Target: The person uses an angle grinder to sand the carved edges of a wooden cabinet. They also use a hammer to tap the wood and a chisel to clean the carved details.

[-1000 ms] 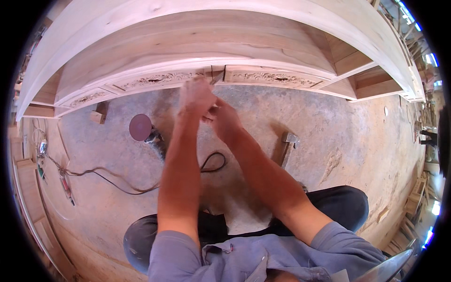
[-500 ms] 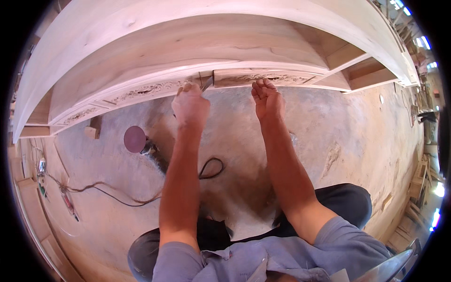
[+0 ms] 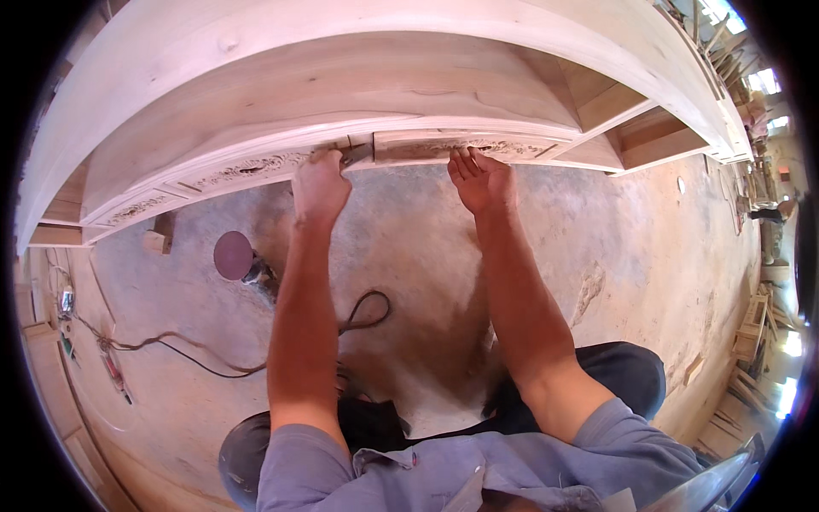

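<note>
Working at the cabinet (image 3: 281,81): left hand (image 3: 321,186), grip closed on a flat metal blade (image 3: 361,154); right hand (image 3: 484,183), grip half-open beneath the carved drawer front (image 3: 426,147), contact unclear. Drawer front already in its bay, apparently not yet flush.

Lettering, labels, brands, numbers, signs: none that we can read. Shirt (image 3: 401,478), blue-grey: we note one small reddish mark (image 3: 415,459) on the front and one faint trace lower down, both too small to make out as words or figures.
</note>
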The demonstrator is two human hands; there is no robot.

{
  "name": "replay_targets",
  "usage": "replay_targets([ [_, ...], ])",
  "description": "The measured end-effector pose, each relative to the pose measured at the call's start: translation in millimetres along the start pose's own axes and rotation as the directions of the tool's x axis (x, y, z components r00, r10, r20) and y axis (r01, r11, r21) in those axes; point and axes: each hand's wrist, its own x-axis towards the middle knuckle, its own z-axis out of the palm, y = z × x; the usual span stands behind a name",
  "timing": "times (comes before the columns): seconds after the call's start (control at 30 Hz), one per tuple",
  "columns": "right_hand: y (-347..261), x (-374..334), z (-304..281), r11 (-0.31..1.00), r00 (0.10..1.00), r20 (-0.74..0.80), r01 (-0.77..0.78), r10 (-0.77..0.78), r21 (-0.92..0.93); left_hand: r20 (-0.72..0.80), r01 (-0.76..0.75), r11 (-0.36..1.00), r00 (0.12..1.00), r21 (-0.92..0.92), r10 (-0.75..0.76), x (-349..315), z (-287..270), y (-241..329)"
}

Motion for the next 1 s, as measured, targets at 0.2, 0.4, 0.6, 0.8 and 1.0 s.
replay_targets([
  [0.2, -2.4, 21.1, 2.2, 0.986, 0.983, -0.117, 0.152, -0.143, 0.072, 0.015, 0.247, 0.968, 0.969, 0.049, -0.248, -22.9, -2.0, 37.9],
  [0.4, 2.9, 45.5, -11.9, 0.967, 0.973, -0.025, 0.232, -0.231, 0.107, -0.059, 0.146, 0.985, 0.988, 0.088, -0.141, -22.1, -1.2, 61.1],
  [0.6, 21.3, -12.5, -48.4, 0.957, 0.967, -0.079, 0.25, -0.24, 0.146, 0.006, 0.123, 0.989, 0.992, 0.082, -0.124, -43.3, 3.4, 31.9],
  [0.8, 23.4, -37.2, -71.3, 0.958, 0.907, -0.31, 0.275, -0.286, -0.079, 0.285, 0.531, 0.846, 0.803, 0.055, -0.523, -74.6, 26.7, 2.5],
  [1.0, 65.8, -26.7, -111.9, 0.899, 0.858, -0.364, 0.219, -0.363, -0.38, -0.506, 0.749, 0.642, 0.622, 0.162, -0.598, -158.3, 42.5, -33.9],
])
